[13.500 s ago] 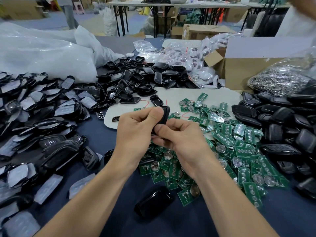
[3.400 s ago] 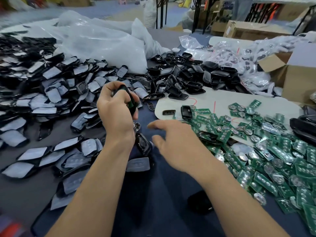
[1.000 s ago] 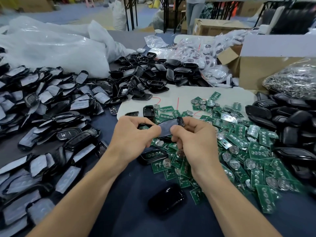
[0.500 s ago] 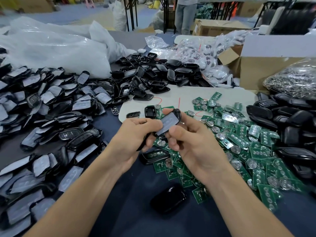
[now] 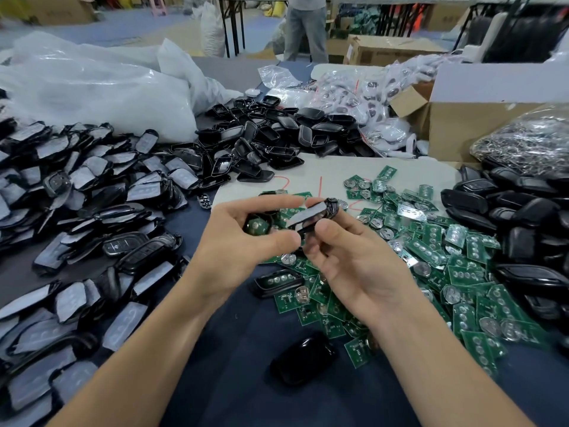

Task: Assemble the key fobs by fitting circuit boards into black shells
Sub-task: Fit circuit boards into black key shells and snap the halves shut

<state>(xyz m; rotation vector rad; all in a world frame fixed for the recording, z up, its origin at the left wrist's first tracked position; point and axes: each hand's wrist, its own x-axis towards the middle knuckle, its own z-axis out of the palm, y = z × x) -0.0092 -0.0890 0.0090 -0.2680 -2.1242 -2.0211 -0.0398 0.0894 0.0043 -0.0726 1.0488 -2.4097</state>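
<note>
Far left on the worktop (image 5: 234,349) we see a white plastic bag (image 5: 101,87), and nearer, a big heap of black shells with grey film (image 5: 77,211) spread down the left side. At centre, our left hand (image 5: 246,238) is clenched around a circuit board (image 5: 256,225) seated in a dark shell part, round battery face showing between thumb and fingers. Just right of it, touching, our right hand (image 5: 354,260) pinches a black shell half (image 5: 311,215) between thumb and fingertips, its grey-filmed face tilted up toward the left. Both are held above the worktop, the shell half's near end right beside the board piece; we cannot tell if they are mated.

Below the hands lies a shell with a board in it (image 5: 275,282), and nearer still one closed glossy black fob (image 5: 303,357) on the dark cloth. Behind the hands sits a pale board sheet (image 5: 338,167) with a pile of open black shells (image 5: 271,134) at its far edge. Right of centre, green circuit boards (image 5: 446,260) are scattered widely, many with coin cells. Far right: a heap of glossy black shells (image 5: 523,223), a bag of metal parts (image 5: 529,143), a cardboard box (image 5: 462,118). A person's legs (image 5: 304,26) stand at the far back.
</note>
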